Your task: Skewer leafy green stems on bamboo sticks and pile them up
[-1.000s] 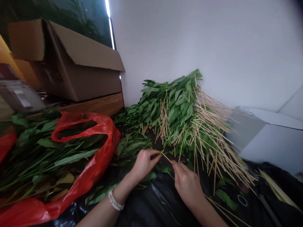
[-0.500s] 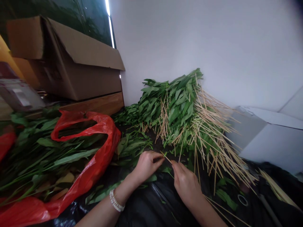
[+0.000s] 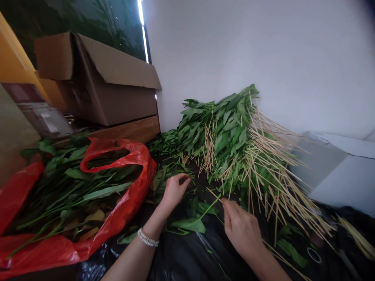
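My right hand (image 3: 242,227) pinches a thin wooden skewer (image 3: 211,192) whose tip points up and to the left. A green leaf (image 3: 191,224) hangs from the skewer by its long stem, which crosses it just ahead of my fingertips. My left hand (image 3: 175,190), with a white beaded bracelet (image 3: 148,238) on its wrist, is apart from the skewer with thumb and fingers pressed together. It is beside loose green leaves (image 3: 164,175); whether something small is in its fingers cannot be made out. Behind stands a heap of leaf bunches on skewers (image 3: 231,134).
A red plastic bag (image 3: 148,171) full of leafy stems lies open at left. Behind it is a cardboard box (image 3: 123,101) on a wooden ledge. A white box (image 3: 345,175) stands at right. Black plastic sheeting (image 3: 187,261) covers the work surface; a ring (image 3: 314,255) lies at lower right.
My left hand has moved away from the skewer, up and to the left. A leaf now hangs visibly from the skewer in my right hand. The view has turned slightly left.
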Tool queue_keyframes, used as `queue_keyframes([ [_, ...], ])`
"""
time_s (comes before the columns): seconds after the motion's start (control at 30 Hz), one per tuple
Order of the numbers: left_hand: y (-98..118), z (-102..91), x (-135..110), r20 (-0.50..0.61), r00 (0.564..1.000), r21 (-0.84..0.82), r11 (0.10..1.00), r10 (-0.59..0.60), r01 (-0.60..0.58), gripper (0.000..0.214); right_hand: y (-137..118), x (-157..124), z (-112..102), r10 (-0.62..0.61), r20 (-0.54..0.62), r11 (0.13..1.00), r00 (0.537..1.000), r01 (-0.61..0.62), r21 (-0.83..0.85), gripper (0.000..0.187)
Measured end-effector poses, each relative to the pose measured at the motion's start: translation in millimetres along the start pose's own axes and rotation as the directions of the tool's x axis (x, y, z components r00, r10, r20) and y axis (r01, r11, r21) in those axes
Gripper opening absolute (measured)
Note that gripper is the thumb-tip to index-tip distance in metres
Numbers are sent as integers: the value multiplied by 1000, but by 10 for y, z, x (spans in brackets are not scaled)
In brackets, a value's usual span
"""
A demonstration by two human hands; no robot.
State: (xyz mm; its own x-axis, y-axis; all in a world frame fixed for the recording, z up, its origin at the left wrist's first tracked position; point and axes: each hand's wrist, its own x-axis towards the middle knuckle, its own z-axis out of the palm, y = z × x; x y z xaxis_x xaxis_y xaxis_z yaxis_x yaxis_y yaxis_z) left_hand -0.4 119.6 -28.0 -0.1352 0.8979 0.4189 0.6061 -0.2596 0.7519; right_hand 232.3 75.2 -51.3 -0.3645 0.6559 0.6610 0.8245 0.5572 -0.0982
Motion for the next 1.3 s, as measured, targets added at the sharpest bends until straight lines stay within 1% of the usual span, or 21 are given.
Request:
queue_keyframes([
  [0.1,-56,23,-18,133,991,157,987,13,-34,15,-8,-1,-3,-13,1,1000,1000,13,3,27],
  [0.17,-56,58,-56,181,983,258,964,11,-59,15,-12,-2,-1,-13,8,1000,1000,13,0,27],
  [0.27,-45,108,-111,189,982,395,917,-14,-63,15,-16,-6,8,-15,24,1000,1000,15,-3,28],
  [0.33,-49,130,-134,192,981,455,889,-40,-52,15,-21,-8,12,-17,33,1000,999,17,-2,28],
  [0.47,-61,146,-145,216,975,480,876,-57,-55,13,-30,-7,9,-21,33,1000,999,20,8,27],
  [0.57,-34,138,-134,211,977,441,896,-38,-60,11,-33,-5,4,-19,36,1000,999,19,19,27],
  [0.63,2,124,-118,166,986,377,924,-1,-63,11,-34,-3,1,-16,40,1000,999,15,24,27],
  [0.77,67,89,-73,39,996,115,989,84,-88,18,-37,0,0,-22,37,1000,999,21,18,27],
  [0.83,77,82,-54,17,996,7,996,92,-92,21,-36,-1,4,-24,41,1000,999,24,15,28],
  [0.93,70,89,-38,27,995,-68,993,99,-97,20,-30,-6,16,-21,43,1000,999,21,10,28],
  [1.13,87,106,-42,83,991,-121,989,100,-90,18,-34,1,13,-23,20,1000,1000,22,19,28],
  [1.3,142,111,-53,133,990,-210,978,48,-19,18,-50,24,-12,-16,6,999,1000,16,27,29],
])
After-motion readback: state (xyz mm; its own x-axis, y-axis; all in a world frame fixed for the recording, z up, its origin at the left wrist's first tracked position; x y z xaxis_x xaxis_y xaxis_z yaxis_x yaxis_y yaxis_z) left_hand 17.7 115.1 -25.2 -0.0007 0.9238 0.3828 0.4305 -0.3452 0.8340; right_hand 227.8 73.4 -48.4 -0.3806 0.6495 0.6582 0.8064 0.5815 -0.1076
